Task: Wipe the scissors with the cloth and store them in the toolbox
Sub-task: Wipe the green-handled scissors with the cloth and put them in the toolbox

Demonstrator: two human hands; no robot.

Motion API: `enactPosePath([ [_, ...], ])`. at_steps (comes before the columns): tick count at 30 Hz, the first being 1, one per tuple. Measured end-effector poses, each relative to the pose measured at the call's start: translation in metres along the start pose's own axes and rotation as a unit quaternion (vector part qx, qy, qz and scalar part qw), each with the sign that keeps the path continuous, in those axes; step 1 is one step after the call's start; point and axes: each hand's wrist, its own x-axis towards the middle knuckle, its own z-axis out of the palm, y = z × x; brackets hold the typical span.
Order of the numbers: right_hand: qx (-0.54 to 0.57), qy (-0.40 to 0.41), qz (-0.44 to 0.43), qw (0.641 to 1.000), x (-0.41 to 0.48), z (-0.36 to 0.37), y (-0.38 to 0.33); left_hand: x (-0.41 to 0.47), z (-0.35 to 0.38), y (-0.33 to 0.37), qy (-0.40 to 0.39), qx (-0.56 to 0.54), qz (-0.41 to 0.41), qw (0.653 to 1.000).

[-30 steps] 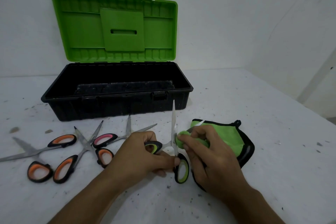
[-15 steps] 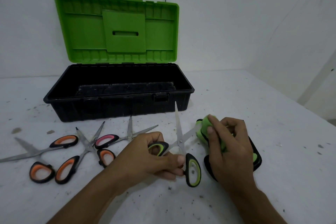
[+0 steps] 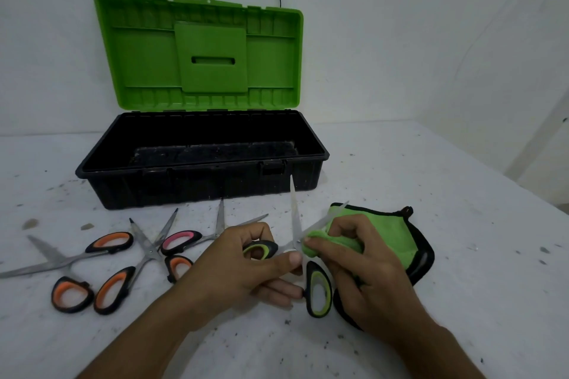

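Observation:
My left hand point(image 3: 246, 264) grips a pair of green-and-black handled scissors point(image 3: 318, 289) near the pivot, blades spread apart and pointing away from me. My right hand point(image 3: 363, 264) pinches a fold of the green cloth point(image 3: 391, 237) with black trim against the right blade, close to the pivot. The rest of the cloth lies on the table under that hand. Behind, the black toolbox point(image 3: 197, 181) stands with its green lid point(image 3: 203, 55) raised; nothing shows on its floor.
Three more scissors lie spread on the white table to the left: two orange-handled pairs point(image 3: 72, 294) point(image 3: 114, 289) and a pink-and-orange pair point(image 3: 181, 240). The wall rises behind the toolbox. The table's right edge runs diagonally at far right.
My right hand with the cloth fold slid along the right blade out toward the tip, then back to the pivot. My left hand kept its hold on the scissors.

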Motion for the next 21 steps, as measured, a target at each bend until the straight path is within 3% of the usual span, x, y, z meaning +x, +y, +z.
enactPosePath([
  [10, -0.013, 0.037, 0.026, 0.999, -0.001, 0.002, 0.000, 0.001, -0.001, 0.001, 0.030, -0.019, 0.018, 0.999],
  [17, -0.137, -0.041, -0.094, 0.985, 0.005, 0.003, -0.017, 0.001, -0.003, -0.003, -0.014, 0.012, 0.026, 0.999],
  [21, -0.163, -0.005, -0.067, 0.984, 0.007, 0.005, -0.016, 0.002, -0.002, -0.005, -0.017, 0.012, 0.035, 0.999],
])
